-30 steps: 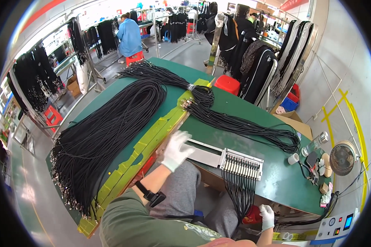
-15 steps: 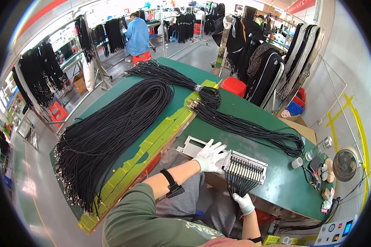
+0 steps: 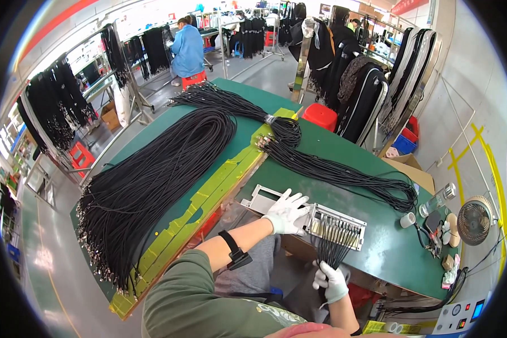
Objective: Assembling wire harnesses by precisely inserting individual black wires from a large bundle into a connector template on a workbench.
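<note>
A metal slotted fixture (image 3: 356,223) lies near the table's front edge, joined on its left to a plate with a rectangular opening (image 3: 261,199). Gloved in white, my left hand (image 3: 287,214) rests flat with fingers spread between that opening and the slotted part. Several black cables (image 3: 333,252) hang from the fixture toward me. Their pale metal ends lie in a slanted row inside the frame. My right hand (image 3: 333,283), also gloved, closes around the bundle just below the fixture.
A large pile of black cables (image 3: 158,163) covers the green table's (image 3: 386,248) left side. A yellow-taped board (image 3: 208,194) divides the table. More bundled cables (image 3: 332,169) lie beyond the fixture. A clear bottle (image 3: 436,200), pliers (image 3: 425,239) and a small fan (image 3: 474,221) are at the right.
My right hand has shifted its hold on the cables, its fingers now curled tighter. The cable ends in the fixture now slant and sit toward the right. My left hand has barely moved.
</note>
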Available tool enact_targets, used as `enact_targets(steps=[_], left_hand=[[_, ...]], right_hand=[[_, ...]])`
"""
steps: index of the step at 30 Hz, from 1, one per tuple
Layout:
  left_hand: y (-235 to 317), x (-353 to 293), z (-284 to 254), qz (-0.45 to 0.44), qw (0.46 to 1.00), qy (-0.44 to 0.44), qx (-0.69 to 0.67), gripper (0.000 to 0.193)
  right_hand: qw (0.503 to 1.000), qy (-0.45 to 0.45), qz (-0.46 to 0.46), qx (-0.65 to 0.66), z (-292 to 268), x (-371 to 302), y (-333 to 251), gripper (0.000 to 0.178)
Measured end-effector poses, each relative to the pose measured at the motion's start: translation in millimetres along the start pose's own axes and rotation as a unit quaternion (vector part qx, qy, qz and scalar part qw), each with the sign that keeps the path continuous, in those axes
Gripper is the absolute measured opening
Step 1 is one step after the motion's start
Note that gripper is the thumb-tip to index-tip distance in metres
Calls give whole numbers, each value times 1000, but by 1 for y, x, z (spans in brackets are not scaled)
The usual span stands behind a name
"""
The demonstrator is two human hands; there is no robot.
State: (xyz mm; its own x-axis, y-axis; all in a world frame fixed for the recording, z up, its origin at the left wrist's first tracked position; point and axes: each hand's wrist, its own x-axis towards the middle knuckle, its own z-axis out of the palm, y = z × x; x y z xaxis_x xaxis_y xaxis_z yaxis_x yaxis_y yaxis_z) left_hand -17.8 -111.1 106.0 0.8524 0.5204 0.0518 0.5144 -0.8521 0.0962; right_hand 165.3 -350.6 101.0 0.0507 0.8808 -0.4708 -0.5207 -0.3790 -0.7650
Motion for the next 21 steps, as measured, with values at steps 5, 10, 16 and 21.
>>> enact_targets(steps=[5, 10, 16, 21], left_hand=[[-3, 2, 5, 13, 1000, 2, 5, 94], [7, -7, -6, 6, 1000, 20, -11, 96], [101, -47, -1, 281, 823, 9, -493, 95], [154, -60, -15, 130, 452, -165, -867, 58]], right_hand=[[999, -38, 37, 2, -9, -45, 15, 31], [998, -29, -33, -34, -15, -79, 6, 29], [990, 9, -58, -124, -8, -94, -1, 29], [972, -34, 14, -232, 6, -90, 5, 34]])
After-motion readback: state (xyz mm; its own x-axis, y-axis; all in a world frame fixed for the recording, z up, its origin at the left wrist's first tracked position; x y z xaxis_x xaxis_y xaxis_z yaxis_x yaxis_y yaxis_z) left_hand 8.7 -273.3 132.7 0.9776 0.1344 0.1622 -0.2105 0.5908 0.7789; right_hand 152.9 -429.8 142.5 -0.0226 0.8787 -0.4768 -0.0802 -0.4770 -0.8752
